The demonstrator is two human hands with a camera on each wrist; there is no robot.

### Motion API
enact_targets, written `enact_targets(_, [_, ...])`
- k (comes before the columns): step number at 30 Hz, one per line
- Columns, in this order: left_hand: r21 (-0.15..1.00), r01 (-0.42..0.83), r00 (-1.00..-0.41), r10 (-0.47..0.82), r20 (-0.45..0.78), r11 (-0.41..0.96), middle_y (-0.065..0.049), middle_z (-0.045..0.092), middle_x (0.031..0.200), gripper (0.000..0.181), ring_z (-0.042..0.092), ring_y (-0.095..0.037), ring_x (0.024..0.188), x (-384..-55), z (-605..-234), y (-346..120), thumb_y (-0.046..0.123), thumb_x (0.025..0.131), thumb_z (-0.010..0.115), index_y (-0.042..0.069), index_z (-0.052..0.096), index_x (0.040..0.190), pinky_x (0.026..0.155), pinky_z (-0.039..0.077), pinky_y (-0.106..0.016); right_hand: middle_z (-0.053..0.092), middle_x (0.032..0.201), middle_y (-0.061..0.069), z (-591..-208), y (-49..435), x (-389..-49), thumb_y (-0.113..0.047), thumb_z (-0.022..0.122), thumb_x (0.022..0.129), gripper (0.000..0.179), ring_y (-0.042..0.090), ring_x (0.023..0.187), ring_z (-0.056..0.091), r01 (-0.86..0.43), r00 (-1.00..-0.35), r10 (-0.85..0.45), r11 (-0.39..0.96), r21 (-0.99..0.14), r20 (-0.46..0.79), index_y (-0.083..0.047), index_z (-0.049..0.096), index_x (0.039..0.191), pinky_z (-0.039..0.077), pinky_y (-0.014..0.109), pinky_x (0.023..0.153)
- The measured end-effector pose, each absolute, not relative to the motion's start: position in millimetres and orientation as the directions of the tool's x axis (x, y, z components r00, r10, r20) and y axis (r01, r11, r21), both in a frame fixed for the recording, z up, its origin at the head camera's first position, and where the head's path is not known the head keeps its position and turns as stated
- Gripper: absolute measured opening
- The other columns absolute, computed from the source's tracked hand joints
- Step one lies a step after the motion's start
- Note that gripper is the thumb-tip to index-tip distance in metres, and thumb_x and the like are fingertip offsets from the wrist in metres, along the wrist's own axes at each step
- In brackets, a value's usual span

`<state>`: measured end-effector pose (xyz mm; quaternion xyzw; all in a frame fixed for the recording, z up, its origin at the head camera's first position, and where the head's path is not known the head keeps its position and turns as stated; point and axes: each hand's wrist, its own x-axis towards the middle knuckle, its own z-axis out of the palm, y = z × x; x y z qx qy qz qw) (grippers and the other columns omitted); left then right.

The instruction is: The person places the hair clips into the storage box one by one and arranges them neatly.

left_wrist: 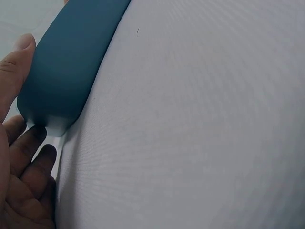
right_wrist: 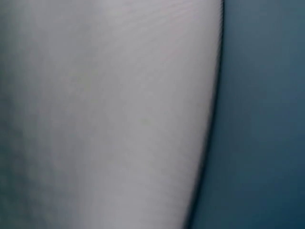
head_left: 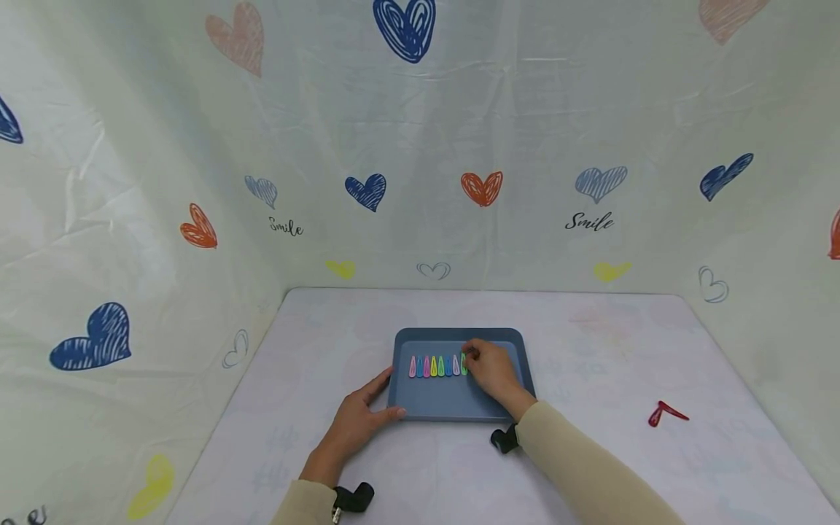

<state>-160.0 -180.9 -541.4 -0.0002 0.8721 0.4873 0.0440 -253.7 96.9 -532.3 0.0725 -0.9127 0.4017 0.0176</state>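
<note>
A blue-grey tray [head_left: 453,410] lies on the table, with a row of several small snap hair clips [head_left: 434,366] in pink, blue, yellow and green standing side by side in it. My left hand [head_left: 357,421] holds the tray at its front left corner; in the left wrist view its thumb [left_wrist: 16,67] lies against the tray wall and the fingers bend around the corner. Over the tray, my right hand [head_left: 494,370] pinches a green hair clip [head_left: 464,364] at the right end of the row, its fingertips partly covering the clip. The right wrist view shows neither hand nor clips.
Two dark red hair clips [head_left: 664,412] lie on the white table [head_left: 590,350] to the right of the tray. A pale curtain [head_left: 525,109] printed with hearts hangs behind and at the sides of the table.
</note>
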Motion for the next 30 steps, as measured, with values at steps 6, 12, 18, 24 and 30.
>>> enact_targets(6, [0.845, -0.040, -0.996, 0.044, -0.074, 0.533, -0.001, 0.049, 0.163, 0.088, 0.038, -0.033, 0.156, -159.7, -541.8, -181.3, 0.046, 0.082, 0.090, 0.031, 0.050, 0.159, 0.125, 0.034, -0.059, 0.073, 0.086, 0.002, -533.0, 96.5, -254.4, -0.005, 0.072, 0.095, 0.013, 0.013, 0.071, 0.061, -0.150, -0.988, -0.120, 0.682, -0.716, 0.093, -0.008, 0.078, 0.106, 0.052, 0.028, 0.063])
enact_targets(12, [0.847, -0.044, -0.996, 0.044, -0.079, 0.530, -0.003, 0.050, 0.163, 0.088, 0.039, -0.034, 0.155, -159.4, -541.8, -180.9, 0.046, 0.082, 0.090, 0.031, 0.049, 0.159, 0.125, 0.035, -0.059, 0.072, 0.084, 0.001, -534.3, 96.7, -255.3, -0.006, 0.073, 0.095, 0.013, 0.013, 0.071, 0.060, -0.153, -0.988, -0.127, 0.696, -0.702, 0.090, -0.007, 0.079, 0.107, 0.051, 0.029, 0.063])
enact_targets(18, [0.845, -0.041, -0.996, 0.042, -0.075, 0.533, -0.003, 0.050, 0.163, 0.088, 0.039, -0.034, 0.155, -159.2, -542.4, -180.9, 0.046, 0.082, 0.090, 0.030, 0.050, 0.159, 0.124, 0.035, -0.059, 0.070, 0.082, 0.000, -533.8, 96.1, -254.8, -0.006, 0.075, 0.094, 0.014, 0.013, 0.072, 0.058, -0.146, -0.989, -0.126, 0.699, -0.701, 0.080, -0.008, 0.080, 0.107, 0.049, 0.028, 0.063])
enact_targets(24, [0.848, -0.050, -0.996, 0.036, -0.082, 0.527, -0.001, 0.049, 0.163, 0.089, 0.038, -0.032, 0.156, -159.7, -542.4, -180.9, 0.047, 0.082, 0.090, 0.031, 0.050, 0.159, 0.125, 0.034, -0.059, 0.071, 0.083, 0.000, -533.0, 95.5, -254.7, -0.008, 0.075, 0.095, 0.015, 0.013, 0.073, 0.059, -0.127, -0.991, -0.117, 0.700, -0.703, 0.062, -0.008, 0.080, 0.109, 0.049, 0.028, 0.065])
enact_targets(30, [0.852, -0.051, -0.996, 0.036, -0.082, 0.521, -0.002, 0.050, 0.163, 0.089, 0.039, -0.033, 0.156, -159.9, -542.4, -180.5, 0.045, 0.081, 0.091, 0.031, 0.050, 0.159, 0.125, 0.035, -0.059, 0.071, 0.084, 0.000, -531.9, 95.0, -254.2, -0.010, 0.074, 0.095, 0.015, 0.013, 0.073, 0.059, -0.120, -0.992, -0.108, 0.697, -0.707, 0.062, -0.008, 0.080, 0.109, 0.049, 0.029, 0.065])
